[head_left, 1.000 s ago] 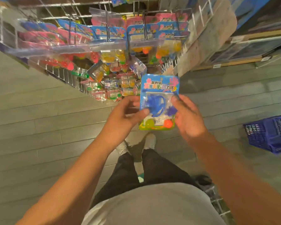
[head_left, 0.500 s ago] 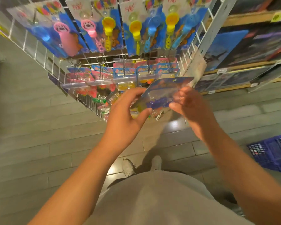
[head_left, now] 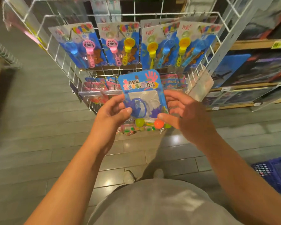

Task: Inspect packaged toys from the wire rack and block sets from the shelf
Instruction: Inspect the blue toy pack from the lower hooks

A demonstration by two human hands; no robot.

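Grey plank floor: spans the left and lower view.

White wire display rack: stands centre-left to centre, ahead of the person; tiers of carded toys hang from its hooks.

Carded bubble-wand toys in blue, pink and yellow: a row across the upper tier of the rack, hanging face-out.

Left hand: grips the left edge of the held package, thumb pressed on the clear blister front, fingers curled behind the card.

Blue blister-card toy package with a pink hand print and printed characters at the top: held upright between both hands, in front of the lower tier of the rack, face toward the camera. Clear blister contains a blue looped piece; a yellow-green ball and an orange ball sit at the bottom.

Right hand: holds the right edge of the same package, thumb on the lower front near the orange ball, fingers curled round the side.

Wooden shelves with dark flat boxes: right of the rack, boxes stacked leaning.

Blue plastic basket: on the floor at the lower right, partly cut off.
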